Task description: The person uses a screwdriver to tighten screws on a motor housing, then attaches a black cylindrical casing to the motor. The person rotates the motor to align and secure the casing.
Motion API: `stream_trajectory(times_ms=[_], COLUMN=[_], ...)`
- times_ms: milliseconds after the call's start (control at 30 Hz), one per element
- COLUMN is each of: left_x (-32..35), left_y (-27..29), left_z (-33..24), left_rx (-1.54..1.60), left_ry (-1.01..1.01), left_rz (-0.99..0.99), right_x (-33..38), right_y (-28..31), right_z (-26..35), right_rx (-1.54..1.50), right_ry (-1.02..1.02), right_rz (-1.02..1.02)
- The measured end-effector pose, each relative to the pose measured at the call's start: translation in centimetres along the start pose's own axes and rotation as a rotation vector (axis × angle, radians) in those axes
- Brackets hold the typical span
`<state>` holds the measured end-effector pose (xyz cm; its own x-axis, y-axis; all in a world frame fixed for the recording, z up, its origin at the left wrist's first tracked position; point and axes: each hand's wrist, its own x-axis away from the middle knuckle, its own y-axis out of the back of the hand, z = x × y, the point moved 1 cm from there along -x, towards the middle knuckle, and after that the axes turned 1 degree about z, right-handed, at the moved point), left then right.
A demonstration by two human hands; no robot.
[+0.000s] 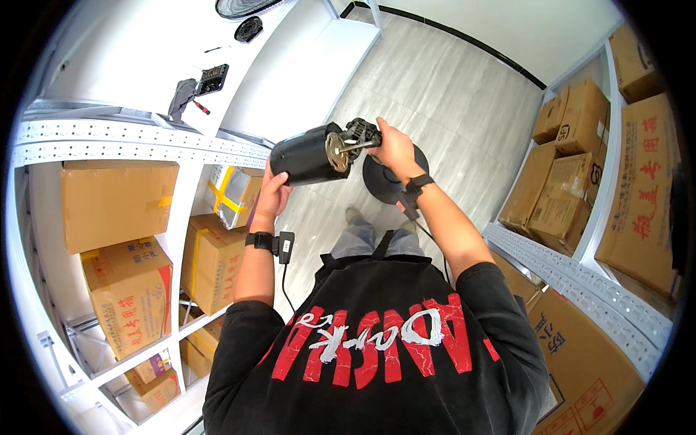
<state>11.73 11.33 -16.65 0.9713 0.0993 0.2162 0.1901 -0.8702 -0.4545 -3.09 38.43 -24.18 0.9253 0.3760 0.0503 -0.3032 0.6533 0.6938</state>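
I hold a black cylindrical motor housing [304,156] in front of me, lying roughly level. Its right end is uncovered, with a brass-coloured metal plate, a rod and a black gear-like mechanism [357,133] showing. My left hand [272,194] is closed round the housing's left side, the thumb on its lower edge. At the other end my right hand [396,151] grips the black mechanism; some of its fingers are hidden behind it. Below the right wrist a round black base [383,181] stands on the floor, partly covered by my hand and forearm.
On the white shelf top at upper left lie a screwdriver bit case [212,78], a red-and-black screwdriver [201,108], a small round black part [248,29] and a black wire grille [243,7]. Racks with cardboard boxes [119,203] flank me left and right.
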Motion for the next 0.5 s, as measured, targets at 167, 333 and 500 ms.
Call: stream_trajectory(times_ms=[167, 333, 500], left_x=[0.6, 1.2, 2.1], left_y=[-0.4, -0.6, -2.5], left_z=[0.3, 0.5, 0.3], left_rx=[-0.043, -0.123, -0.205], left_ry=[0.018, 0.017, 0.101], left_rz=[0.042, -0.017, -0.101], right_x=[-2.9, -3.1, -2.8], right_y=[1.0, -0.4, -1.1], right_z=[-2.8, -2.8, -3.9], right_rx=[-0.243, -0.497, -0.497], right_ry=[0.450, 0.130, 0.092], right_rz=[0.148, 0.390, 0.339])
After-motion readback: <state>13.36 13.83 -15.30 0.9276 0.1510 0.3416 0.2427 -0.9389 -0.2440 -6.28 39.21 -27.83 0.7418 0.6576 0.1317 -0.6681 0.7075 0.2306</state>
